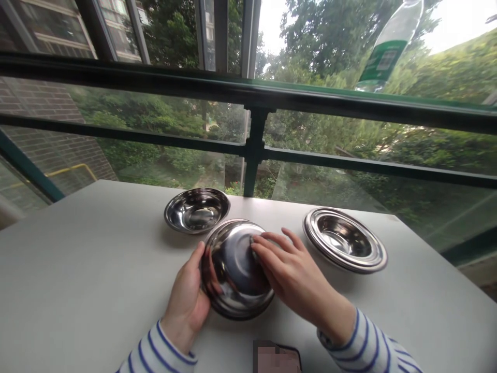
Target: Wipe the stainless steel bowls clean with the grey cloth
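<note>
A shiny steel bowl point(233, 280) is tilted above the white table, its rounded outside and base turned up toward me. My left hand point(188, 292) is closed on its left edge, with the thumb along the side and the other fingers hidden beneath. Across the base rest the fingertips of my right hand point(291, 269); these fingers are stretched out and slightly spread, and its thumb is out of sight. Behind the held bowl, to the left, a second steel bowl point(198, 215) stands upright. Over on the right, a wide-rimmed steel bowl point(344, 241) appears stacked with another rim below it.
A partly blurred flat object with a dark edge point(277, 357) lies at the table's near side. The white table point(97, 280) ends at a dark green railing point(254, 140) with glass. A clear bottle with a green label point(382, 59) stands on the ledge at upper right.
</note>
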Demonstrator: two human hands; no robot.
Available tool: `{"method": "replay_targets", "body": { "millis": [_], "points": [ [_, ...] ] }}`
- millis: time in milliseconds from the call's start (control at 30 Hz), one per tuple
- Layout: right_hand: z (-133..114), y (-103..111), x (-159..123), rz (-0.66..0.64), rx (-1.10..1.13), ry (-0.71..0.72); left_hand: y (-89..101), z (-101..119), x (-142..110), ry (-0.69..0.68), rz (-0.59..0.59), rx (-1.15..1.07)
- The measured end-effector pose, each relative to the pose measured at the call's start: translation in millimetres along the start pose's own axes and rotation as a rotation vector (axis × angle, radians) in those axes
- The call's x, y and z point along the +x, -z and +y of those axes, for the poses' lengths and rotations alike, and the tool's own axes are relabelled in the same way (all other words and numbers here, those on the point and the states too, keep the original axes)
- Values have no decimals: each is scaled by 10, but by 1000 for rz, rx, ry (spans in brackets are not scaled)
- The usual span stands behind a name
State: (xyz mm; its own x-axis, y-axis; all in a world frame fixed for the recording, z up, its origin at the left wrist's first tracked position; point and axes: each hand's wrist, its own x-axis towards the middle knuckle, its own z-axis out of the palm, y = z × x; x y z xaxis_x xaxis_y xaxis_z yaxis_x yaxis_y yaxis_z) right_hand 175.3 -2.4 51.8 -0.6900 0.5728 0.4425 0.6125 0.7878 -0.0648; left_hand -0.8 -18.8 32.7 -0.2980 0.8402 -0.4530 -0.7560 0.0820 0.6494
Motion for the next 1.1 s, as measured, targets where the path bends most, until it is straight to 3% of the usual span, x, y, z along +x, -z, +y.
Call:
{"method": "replay_targets", "body": {
  "millis": [133,333,433,533,667,867,1100],
  "points": [
    [-78,-2,0,-43,74,140,-6,-5,-1,19,6,-13],
    [180,-11,11,45,-79,-34,-36,16,-26,2,16,-4],
    [251,3,4,68,-77,-51,-23,8,-19,7,21,7],
    [152,8,-4,75,-38,0,-13,-4,0,12,30,-11],
    [21,-9,-3,-22,31,145,-16,-5,5,37,35,-52],
    [103,-51,19,76,-28,-18,9,-19,-1,25,22,-9],
    [-40,10,27,-44,76,157,3,-31,4,49,9,-27]
  ]
}}
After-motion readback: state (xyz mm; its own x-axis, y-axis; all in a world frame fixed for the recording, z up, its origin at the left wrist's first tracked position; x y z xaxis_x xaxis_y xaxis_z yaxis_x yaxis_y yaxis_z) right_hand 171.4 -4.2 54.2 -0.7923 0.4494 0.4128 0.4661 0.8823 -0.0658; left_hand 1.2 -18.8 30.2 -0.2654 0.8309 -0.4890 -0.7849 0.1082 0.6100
